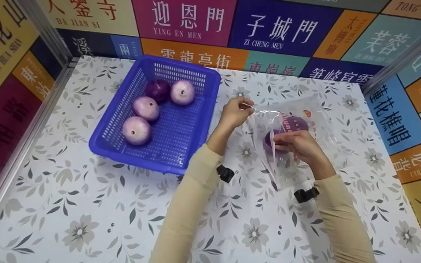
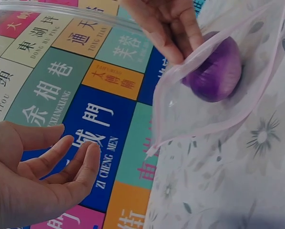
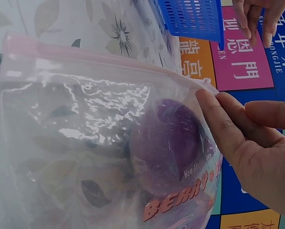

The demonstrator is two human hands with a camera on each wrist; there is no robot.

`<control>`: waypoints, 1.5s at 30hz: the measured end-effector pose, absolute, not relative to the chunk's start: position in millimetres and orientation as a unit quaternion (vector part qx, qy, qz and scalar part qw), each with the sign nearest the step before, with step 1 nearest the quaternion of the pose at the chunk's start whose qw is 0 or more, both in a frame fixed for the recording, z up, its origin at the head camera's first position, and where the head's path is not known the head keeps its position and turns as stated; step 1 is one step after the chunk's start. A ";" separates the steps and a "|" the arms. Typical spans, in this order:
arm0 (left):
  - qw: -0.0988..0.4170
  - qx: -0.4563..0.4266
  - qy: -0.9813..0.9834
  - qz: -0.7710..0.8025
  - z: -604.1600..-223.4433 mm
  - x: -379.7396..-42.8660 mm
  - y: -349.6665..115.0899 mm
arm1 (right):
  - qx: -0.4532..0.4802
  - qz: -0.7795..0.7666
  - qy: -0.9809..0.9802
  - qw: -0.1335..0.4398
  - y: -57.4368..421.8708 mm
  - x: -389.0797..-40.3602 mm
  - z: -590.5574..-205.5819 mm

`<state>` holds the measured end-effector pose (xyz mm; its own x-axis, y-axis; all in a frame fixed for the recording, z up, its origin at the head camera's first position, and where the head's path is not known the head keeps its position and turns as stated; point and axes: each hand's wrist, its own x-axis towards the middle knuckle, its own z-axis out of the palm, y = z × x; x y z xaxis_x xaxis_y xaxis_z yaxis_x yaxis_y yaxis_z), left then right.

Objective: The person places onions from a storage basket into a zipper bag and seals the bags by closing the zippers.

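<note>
A clear zip bag point(image 1: 327, 120) with a pink rim and printed lettering lies on the table, its mouth gaping toward the left. Purple onion point(image 2: 218, 71) shows inside, partly behind the bag's film. My right hand point(image 1: 303, 146) pinches the bag's rim between thumb and finger, as the right wrist view point(image 3: 257, 143) of that hand also shows. My left hand point(image 1: 235, 111) hovers near the far corner of the bag's mouth, its fingers loosely bent. In the left wrist view this hand point(image 2: 47, 176) holds nothing and stands apart from the bag.
Left of the bag stands a blue plastic basket point(image 1: 212, 98) with several onions in it, among them a dark purple onion point(image 1: 158, 90) and a paler onion point(image 1: 136, 130). Panels point(image 1: 185, 18) with coloured lettering border the flowered tabletop point(image 1: 122, 215) at the back and sides.
</note>
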<state>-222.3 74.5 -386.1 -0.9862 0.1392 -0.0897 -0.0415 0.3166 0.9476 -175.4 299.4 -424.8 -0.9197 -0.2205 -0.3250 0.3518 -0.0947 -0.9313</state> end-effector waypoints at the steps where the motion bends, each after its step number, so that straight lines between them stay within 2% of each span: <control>1: 0.075 0.031 0.807 0.585 -384.2 -222.7 72.7 | 0.052 -0.738 0.644 0.193 299.3 -175.2 -424.8; 19: 0.048 0.034 0.803 0.593 -369.1 -232.7 26.7 | 0.046 -0.736 0.646 0.196 300.9 -173.0 -424.6; 29: 0.023 0.001 0.795 0.607 -360.8 -240.0 -4.4 | 0.046 -0.743 0.639 0.196 302.0 -173.4 -424.4; 45: 0.019 -0.057 0.789 0.611 -375.8 -246.8 -64.3 | 0.045 -0.745 0.635 0.200 303.3 -172.6 -424.4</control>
